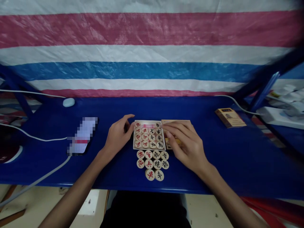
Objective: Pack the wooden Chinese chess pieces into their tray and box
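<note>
A shallow white box [134, 133] holds rows of round Chinese chess pieces [145, 137] marked in red or black, with a gap in its top row. My left hand [120, 133] is at the box's left side, its thumb by the rim and its fingers apart, holding nothing visible. Over the right rim reaches my right hand [187, 142], fingers stretched out, tips close to a black-marked piece [158, 125] in the top right corner. Whether they touch it, I cannot tell. Below the box, loose chess pieces [148, 164] lie in short rows on the blue table [118, 172].
A cardboard lid or box [175, 121] lies partly under my right hand. To the left are a phone [83, 136] with a cable and a small pale case [68, 102]. A small yellow-brown box [230, 117] and a white power strip [277, 117] are at the right.
</note>
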`<control>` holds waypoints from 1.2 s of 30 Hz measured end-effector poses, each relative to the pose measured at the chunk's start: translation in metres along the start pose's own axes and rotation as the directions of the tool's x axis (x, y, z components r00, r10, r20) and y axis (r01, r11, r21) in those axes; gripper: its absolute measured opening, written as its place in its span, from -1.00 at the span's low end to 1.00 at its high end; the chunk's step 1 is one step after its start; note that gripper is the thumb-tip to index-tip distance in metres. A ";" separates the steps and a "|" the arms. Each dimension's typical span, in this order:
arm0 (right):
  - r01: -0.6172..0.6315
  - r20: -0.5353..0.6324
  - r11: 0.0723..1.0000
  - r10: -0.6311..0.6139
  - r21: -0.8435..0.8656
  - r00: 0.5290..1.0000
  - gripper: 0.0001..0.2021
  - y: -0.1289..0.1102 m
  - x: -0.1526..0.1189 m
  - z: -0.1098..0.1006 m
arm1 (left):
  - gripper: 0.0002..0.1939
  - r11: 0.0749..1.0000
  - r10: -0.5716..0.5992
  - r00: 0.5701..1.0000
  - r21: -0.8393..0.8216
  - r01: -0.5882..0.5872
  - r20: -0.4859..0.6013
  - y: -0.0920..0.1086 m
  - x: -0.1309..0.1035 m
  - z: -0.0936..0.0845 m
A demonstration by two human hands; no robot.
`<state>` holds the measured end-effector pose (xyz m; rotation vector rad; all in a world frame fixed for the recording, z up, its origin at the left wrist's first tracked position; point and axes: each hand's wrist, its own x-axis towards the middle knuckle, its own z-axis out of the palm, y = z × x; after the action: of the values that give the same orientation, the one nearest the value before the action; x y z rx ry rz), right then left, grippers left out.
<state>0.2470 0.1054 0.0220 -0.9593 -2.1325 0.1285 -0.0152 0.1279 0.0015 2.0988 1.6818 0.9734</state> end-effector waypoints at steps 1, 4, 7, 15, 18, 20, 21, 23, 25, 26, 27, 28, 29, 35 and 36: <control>-0.018 -0.033 1.000 0.019 0.014 0.999 -0.66 -0.006 -0.010 -0.001 | -0.73 1.000 -0.008 0.999 -0.014 0.008 -0.039 0.002 -0.006 -0.004; -0.052 -0.034 0.999 0.052 0.007 0.998 -0.63 -0.022 -0.049 -0.003 | -0.83 0.996 -0.040 0.983 -0.081 0.025 -0.179 0.011 -0.040 -0.014; -0.081 0.122 0.997 0.079 0.012 0.989 -0.61 -0.034 -0.089 -0.008 | -0.87 0.997 -0.052 0.973 -0.066 0.038 -0.225 0.018 -0.090 -0.021; -0.263 0.139 0.960 0.248 0.098 0.959 -0.68 -0.040 -0.107 -0.006 | -0.70 0.985 0.166 0.986 -0.048 -0.166 0.001 0.020 -0.135 -0.016; -0.259 0.160 0.959 0.240 0.112 0.958 -0.67 -0.039 -0.104 -0.004 | -0.59 0.972 0.235 0.966 -0.034 -0.232 0.110 0.020 -0.130 -0.016; -0.258 0.182 0.960 0.237 0.104 0.954 -0.67 -0.039 -0.103 -0.004 | -0.54 0.961 0.272 0.949 0.007 -0.276 0.159 0.020 -0.130 -0.016; -0.259 0.194 0.961 0.237 0.097 0.952 -0.67 -0.039 -0.103 -0.005 | -0.53 0.958 0.277 0.944 0.023 -0.285 0.177 0.020 -0.130 -0.016; -0.262 0.208 0.961 0.240 0.086 0.948 -0.73 -0.039 -0.103 -0.006 | -0.55 0.956 0.278 0.940 0.039 -0.291 0.197 0.020 -0.131 -0.017; -0.270 0.214 0.959 0.246 0.087 0.945 -0.82 -0.039 -0.103 -0.006 | -0.64 0.954 0.288 0.939 0.034 -0.299 0.190 0.021 -0.131 -0.018; -0.271 0.216 0.958 0.246 0.092 0.945 -0.87 -0.038 -0.103 -0.007 | -0.69 0.953 0.293 0.939 0.026 -0.302 0.181 0.021 -0.130 -0.019; -0.272 0.216 0.957 0.247 0.098 0.945 -0.90 -0.038 -0.103 -0.007 | -0.74 0.953 0.297 0.939 0.017 -0.304 0.173 0.022 -0.130 -0.019; -0.275 0.218 0.956 0.248 0.102 0.944 -0.90 -0.038 -0.103 -0.007 | -0.77 0.953 0.296 0.940 0.010 -0.302 0.169 0.022 -0.129 -0.020; -0.279 0.220 0.955 0.252 0.101 0.942 -0.87 -0.038 -0.103 -0.007 | -0.79 0.956 0.288 0.942 0.008 -0.293 0.173 0.022 -0.128 -0.020; -0.284 0.212 0.958 0.268 0.048 0.940 -0.76 -0.036 -0.102 -0.004 | -0.70 0.973 0.213 0.946 0.040 -0.229 0.245 0.019 -0.128 -0.016; -0.282 0.208 0.958 0.266 0.049 0.941 -0.78 -0.036 -0.102 -0.003 | -0.72 0.973 0.216 0.947 0.034 -0.230 0.239 0.018 -0.129 -0.015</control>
<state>0.2696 0.0104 -0.0244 -1.2380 -2.1430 0.4612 -0.0237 -0.0015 -0.0187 2.3788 1.3990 0.7045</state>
